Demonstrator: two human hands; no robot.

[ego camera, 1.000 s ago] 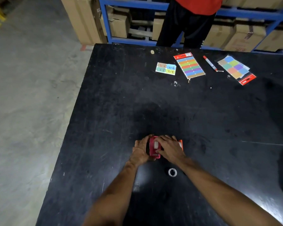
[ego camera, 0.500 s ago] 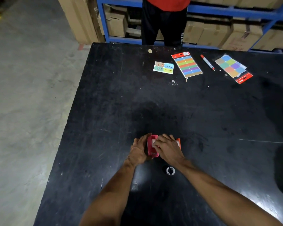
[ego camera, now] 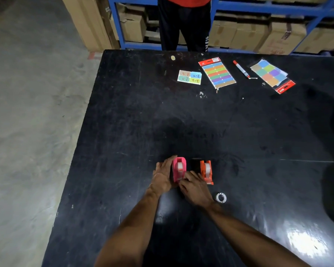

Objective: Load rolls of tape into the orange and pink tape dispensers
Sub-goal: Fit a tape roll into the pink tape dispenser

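Left hand (ego camera: 163, 175): I had it flat and spread against the left wall of the pink dispenser (ego camera: 179, 169), bracing it upright so it would not slide on the counter (ego camera: 123, 132)

Right hand (ego camera: 195, 186): fingers drawn together at the near end of the pink dispenser, by the cutter; whether they pinched a tape end I could not tell, the tips being hidden

Pink dispenser: standing, a pale roll showing in its slot, so judged loaded and only being seated or threaded

Orange dispenser (ego camera: 206, 171): just beside the pink one to the right, apart from both hands, a whitish roll visible inside; judged done and parked clear of the work

Small white ring (ego camera: 221, 197): lying flat near the right wrist, probably a spare core set within reach

Far edge: label sheets (ego camera: 217, 72) and a red marker (ego camera: 241, 69), well apart, not in use
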